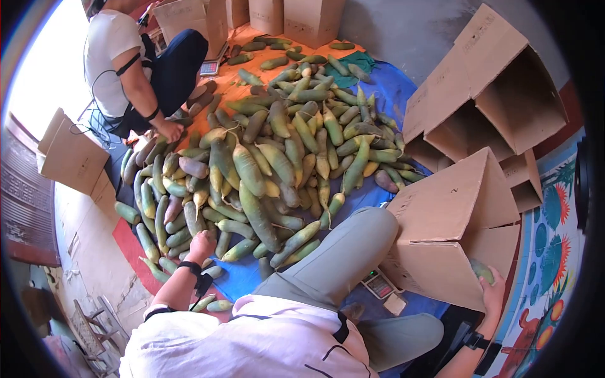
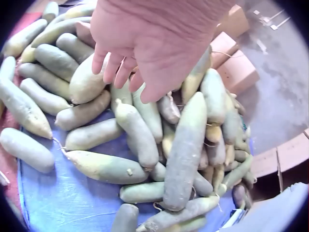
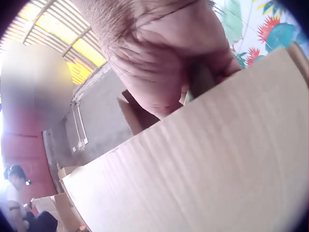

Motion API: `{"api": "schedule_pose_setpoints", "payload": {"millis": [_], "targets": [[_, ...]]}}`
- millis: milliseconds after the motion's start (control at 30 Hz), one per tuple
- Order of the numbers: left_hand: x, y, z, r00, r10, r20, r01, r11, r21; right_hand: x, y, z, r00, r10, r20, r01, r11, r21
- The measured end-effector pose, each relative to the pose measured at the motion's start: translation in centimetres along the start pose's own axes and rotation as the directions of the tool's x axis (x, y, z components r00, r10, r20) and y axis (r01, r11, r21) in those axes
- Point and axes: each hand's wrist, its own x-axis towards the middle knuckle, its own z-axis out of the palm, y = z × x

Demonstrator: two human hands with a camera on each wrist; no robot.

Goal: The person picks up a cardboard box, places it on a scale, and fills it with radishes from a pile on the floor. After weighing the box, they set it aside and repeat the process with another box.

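Head view: a green radish [image 1: 481, 271] is at the open side of a cardboard box [image 1: 428, 271], the right hand [image 1: 493, 293] curled round it at the edge of a flap. The right wrist view shows it between thumb and fingers, its lower part hidden behind the cardboard panel; how deep it reaches cannot be told.

The left hand [image 1: 200, 247] is over the near left part of a big pile of radishes [image 1: 277, 151]. In the left wrist view its fingers hang loose and slightly bent, grasping nothing that shows, near a pale, plump radish [image 2: 89, 79]; whether they touch it cannot be told.

Beside the box, a small scale [image 1: 378, 285] lies near the wearer's bent leg [image 1: 334, 255], which reaches between the pile and the box. The pile spreads over a blue sheet [image 1: 234, 277], an orange sheet [image 1: 249, 36] and a red sheet [image 1: 130, 244]; the radishes are green to yellowish, some purplish brown.

Farther out, more open boxes [image 1: 479, 82] are stacked on the right, near a wall painted with flowers and leaves [image 1: 547, 252]. At the upper left a second person [image 1: 116, 53] in a white top crouches, one hand down at the pile's edge, near another scale [image 1: 209, 68].
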Motion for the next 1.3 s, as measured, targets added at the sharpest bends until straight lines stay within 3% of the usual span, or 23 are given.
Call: {"api": "schedule_pose_setpoints", "payload": {"millis": [100,200,300,333,433,500,533,600,633,700,867,1000,1100,1167,1200,1267,1300], "targets": [[-0.4,-0.9,-0.1,0.994,-0.105,-0.015,0.105,0.994,0.012,1.1,0.8,1.1,0.978,0.017,0.209,-0.062,0.975,0.214],[-0.1,-1.4,0.7,0.986,-0.165,0.016,0.165,0.986,-0.009,1.5,1.2,1.4,0.955,0.016,0.295,-0.105,0.952,0.286],[0.5,-1.1,0.9,0.964,-0.266,-0.002,0.265,0.961,-0.081,1.4,1.5,1.4,0.965,0.010,0.260,-0.076,0.966,0.248],[0.7,-1.3,1.3,0.967,-0.247,-0.061,0.240,0.966,-0.100,1.5,1.7,1.2,0.962,0.006,0.273,-0.075,0.967,0.245],[1.7,-0.9,1.1,0.925,-0.376,-0.058,0.367,0.922,-0.126,1.7,2.6,1.0,0.953,0.104,0.285,-0.169,0.962,0.216],[2.6,-1.4,1.6,0.894,-0.447,-0.046,0.434,0.885,-0.167,1.6,3.3,1.8,0.992,0.055,0.117,-0.094,0.927,0.363],[3.0,-1.7,1.8,0.860,-0.510,-0.036,0.492,0.845,-0.211,1.6,3.7,2.1,0.991,0.058,0.120,-0.098,0.928,0.361],[3.4,-2.3,2.0,0.848,-0.530,0.008,0.518,0.826,-0.222,1.5,4.6,2.4,0.995,0.025,-0.095,0.002,0.962,0.273],[3.6,-2.7,2.5,0.820,-0.570,0.053,0.564,0.788,-0.246,1.4,5.1,2.4,0.995,0.026,-0.095,0.000,0.963,0.270],[4.4,-4.6,4.3,0.788,-0.607,0.100,0.609,0.747,-0.266,1.2,6.0,2.5,0.971,0.097,-0.217,-0.008,0.927,0.375],[5.9,-9.3,10.1,0.744,-0.655,0.130,0.625,0.615,-0.481,1.1,6.7,2.8,0.974,0.048,-0.223,0.023,0.952,0.306],[6.1,-9.7,10.3,0.754,-0.643,0.133,0.590,0.574,-0.568,1.1,7.2,2.7,0.964,0.048,-0.261,0.027,0.961,0.275],[6.9,-10.4,11.0,0.723,-0.674,0.148,0.577,0.472,-0.666,1.3,7.9,2.6,0.968,0.036,-0.248,0.043,0.951,0.306],[6.6,-8.1,8.9,0.676,-0.698,0.236,0.578,0.303,-0.758,1.5,8.3,2.5,0.968,0.039,-0.246,0.036,0.955,0.293],[6.8,-7.6,8.3,0.676,-0.698,0.236,0.579,0.305,-0.756,1.6,8.3,2.5,0.968,0.039,-0.250,0.035,0.958,0.284],[7.4,-6.9,7.5,0.545,-0.788,0.287,0.740,0.290,-0.607,1.5,8.1,2.3,0.973,0.053,-0.226,0.012,0.960,0.280],[7.8,-6.7,7.4,0.543,-0.789,0.289,0.743,0.290,-0.603,1.5,8.1,2.2,0.977,0.066,-0.201,-0.009,0.962,0.274]]}}
